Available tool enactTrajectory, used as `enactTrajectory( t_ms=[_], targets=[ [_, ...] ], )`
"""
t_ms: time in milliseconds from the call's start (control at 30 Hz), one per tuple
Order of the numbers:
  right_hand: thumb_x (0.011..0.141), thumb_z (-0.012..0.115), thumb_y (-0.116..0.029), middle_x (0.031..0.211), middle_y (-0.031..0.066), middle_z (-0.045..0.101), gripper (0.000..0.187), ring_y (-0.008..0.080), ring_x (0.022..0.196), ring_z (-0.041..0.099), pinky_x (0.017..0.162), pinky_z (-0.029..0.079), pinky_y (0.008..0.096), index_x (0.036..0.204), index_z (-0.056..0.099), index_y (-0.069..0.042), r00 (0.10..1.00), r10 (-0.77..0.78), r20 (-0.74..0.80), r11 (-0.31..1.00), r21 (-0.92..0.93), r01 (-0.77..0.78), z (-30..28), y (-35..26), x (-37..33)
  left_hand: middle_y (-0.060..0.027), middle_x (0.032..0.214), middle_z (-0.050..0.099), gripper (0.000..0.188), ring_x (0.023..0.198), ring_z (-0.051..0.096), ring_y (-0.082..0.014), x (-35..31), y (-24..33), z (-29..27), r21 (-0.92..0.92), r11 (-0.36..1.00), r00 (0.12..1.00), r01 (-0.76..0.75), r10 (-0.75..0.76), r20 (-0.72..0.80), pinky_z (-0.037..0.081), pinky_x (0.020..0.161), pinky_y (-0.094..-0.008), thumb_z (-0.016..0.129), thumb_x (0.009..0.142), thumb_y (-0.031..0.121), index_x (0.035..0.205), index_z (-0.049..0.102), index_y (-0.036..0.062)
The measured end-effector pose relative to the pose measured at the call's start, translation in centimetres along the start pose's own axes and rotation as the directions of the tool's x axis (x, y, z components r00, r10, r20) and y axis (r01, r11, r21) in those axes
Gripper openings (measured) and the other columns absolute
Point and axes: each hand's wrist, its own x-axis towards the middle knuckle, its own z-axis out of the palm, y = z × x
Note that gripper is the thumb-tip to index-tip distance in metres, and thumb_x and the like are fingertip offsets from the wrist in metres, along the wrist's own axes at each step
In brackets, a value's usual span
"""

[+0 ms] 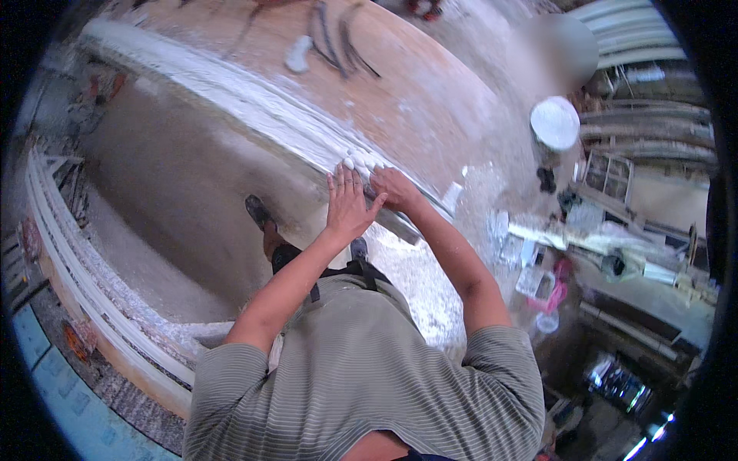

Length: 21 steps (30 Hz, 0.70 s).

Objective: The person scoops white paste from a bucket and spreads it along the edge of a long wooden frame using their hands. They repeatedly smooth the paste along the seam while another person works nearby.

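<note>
A long, ridged white plaster moulding [254, 101] lies across the worktable and slants down toward me. Its surface looks wet, and its near end is under my hands. My left hand [350, 206] rests flat on that end, fingers stretched forward, the tips coated in white plaster. Just beside it, my right hand [393, 188] is curled over the moulding's right edge. Its fingers are bent inward, and whether they pinch anything is hidden. Both hands are close together, nearly touching at the left thumb.
On the brown tabletop [415, 84] lie dark curved strips [330, 46] and a white piece [298, 55]. A white bucket [555, 123] stands to the right, near a person with a blurred head. More long mouldings [92, 269] line the left. Containers and boards crowd the right.
</note>
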Motion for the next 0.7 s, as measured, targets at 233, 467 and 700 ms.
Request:
enactTrajectory(
  t_ms=[233, 467, 700],
  targets=[
    [0.085, 0.062, -0.028, 0.098, 0.0210, 0.060, 0.028, 0.0402, 0.089, 0.063, 0.078, 0.050, 0.0500, 0.090, 0.063, 0.000, 0.993, 0.119, 0.023, 0.991, 0.066, -0.120, 2.0, 2.0, -16.8, -0.0350, 0.157, 0.023, 0.088, 0.152, 0.010, -0.0430, -5.6, 11.2, 5.9, -0.081, 0.992, 0.980, -0.094, 0.107, 0.166, 0.002, 0.121, -0.0609, 0.038, 0.101, 0.057, 0.146, 0.029, -0.0181],
    [0.089, 0.059, -0.030, 0.094, 0.0165, 0.063, 0.026, 0.0370, 0.087, 0.065, 0.074, 0.050, 0.0495, 0.090, 0.064, -0.005, 0.972, 0.061, -0.226, 0.990, 0.138, -0.030, 3.4, -0.9, -13.6, -0.0346, 0.159, 0.019, 0.082, 0.153, 0.006, -0.0436, -4.8, 8.1, 6.5, -0.167, 0.979, 0.993, 0.119, -0.121, -0.005, 0.000, 0.121, -0.0606, 0.039, 0.104, 0.051, 0.150, 0.024, -0.0150],
    [0.094, 0.053, -0.035, 0.088, 0.0217, 0.067, 0.039, 0.0384, 0.085, 0.066, 0.077, 0.052, 0.0492, 0.086, 0.070, -0.001, 0.988, 0.154, 0.004, 0.987, 0.046, -0.154, 3.3, 1.6, -19.4, -0.0334, 0.160, 0.016, 0.083, 0.153, 0.005, -0.0421, -3.2, 6.2, 2.9, -0.305, 0.929, 0.973, 0.209, -0.229, -0.031, -0.002, 0.120, -0.0604, 0.035, 0.105, 0.052, 0.151, 0.019, -0.0149]
  ],
)
